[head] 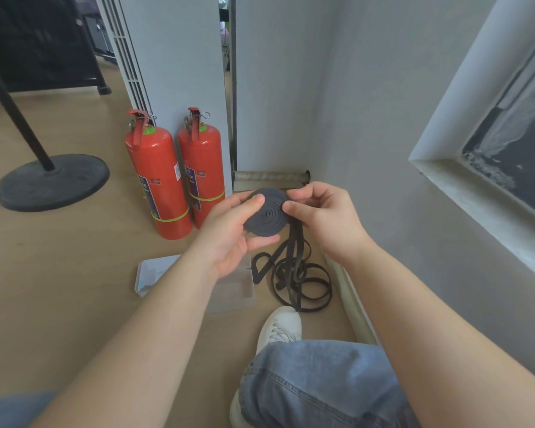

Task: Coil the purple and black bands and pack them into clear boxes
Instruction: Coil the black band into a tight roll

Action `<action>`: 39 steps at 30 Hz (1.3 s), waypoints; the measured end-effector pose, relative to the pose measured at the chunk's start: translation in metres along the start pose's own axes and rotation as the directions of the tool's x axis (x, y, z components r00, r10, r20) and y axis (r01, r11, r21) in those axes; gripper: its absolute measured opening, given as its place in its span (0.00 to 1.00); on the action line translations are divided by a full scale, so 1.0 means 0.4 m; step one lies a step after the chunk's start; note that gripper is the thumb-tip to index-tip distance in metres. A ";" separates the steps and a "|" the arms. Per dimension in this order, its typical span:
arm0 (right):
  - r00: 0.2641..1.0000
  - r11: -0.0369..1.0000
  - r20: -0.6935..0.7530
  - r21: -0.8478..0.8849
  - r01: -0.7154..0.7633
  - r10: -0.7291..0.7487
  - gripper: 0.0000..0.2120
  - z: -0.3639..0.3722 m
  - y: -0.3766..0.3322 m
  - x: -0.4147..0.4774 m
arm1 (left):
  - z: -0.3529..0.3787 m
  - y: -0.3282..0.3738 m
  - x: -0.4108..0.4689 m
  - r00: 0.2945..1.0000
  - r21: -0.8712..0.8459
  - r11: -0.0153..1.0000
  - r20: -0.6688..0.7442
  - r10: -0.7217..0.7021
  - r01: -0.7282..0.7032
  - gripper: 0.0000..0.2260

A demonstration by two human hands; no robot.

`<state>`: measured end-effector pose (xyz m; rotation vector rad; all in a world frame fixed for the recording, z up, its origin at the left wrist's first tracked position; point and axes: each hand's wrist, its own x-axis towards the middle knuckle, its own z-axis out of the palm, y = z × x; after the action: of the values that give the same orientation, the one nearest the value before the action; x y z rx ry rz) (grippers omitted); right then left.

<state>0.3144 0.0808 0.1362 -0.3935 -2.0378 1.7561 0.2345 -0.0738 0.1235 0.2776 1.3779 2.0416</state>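
A black band is wound into a flat spiral disc held in the air at the middle of the view. My left hand grips the disc from its left side, thumb on its face. My right hand pinches the disc's right edge. The uncoiled tail of the band hangs down from the disc and lies in loose loops on the floor. A clear box sits open on the floor below my left wrist, with its lid to the left. No purple band shows.
Two red fire extinguishers stand against a white cabinet at left. A black stand base lies far left. A wall with a window recess runs along the right. My knee in jeans and a white shoe are below.
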 end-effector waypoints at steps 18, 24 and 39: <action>0.999 0.999 0.038 -0.047 -0.009 0.010 0.10 0.007 0.012 -0.005 | -0.006 -0.003 -0.002 0.999 -0.030 0.999 -0.020 -0.043 0.043 0.14; 0.991 0.962 0.111 -0.254 0.101 -0.075 0.11 -0.006 0.001 0.002 | -0.015 0.021 -0.011 0.994 0.441 0.891 0.034 0.102 -0.107 0.08; 1.000 0.998 0.013 -0.055 -0.017 0.017 0.09 -0.009 0.002 0.008 | -0.017 0.008 0.001 0.993 0.339 0.937 -0.042 0.107 -0.086 0.10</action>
<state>0.3134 0.0855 0.1363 -0.4183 -2.1017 1.7201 0.2292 -0.0795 0.1234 0.4426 1.7840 1.8950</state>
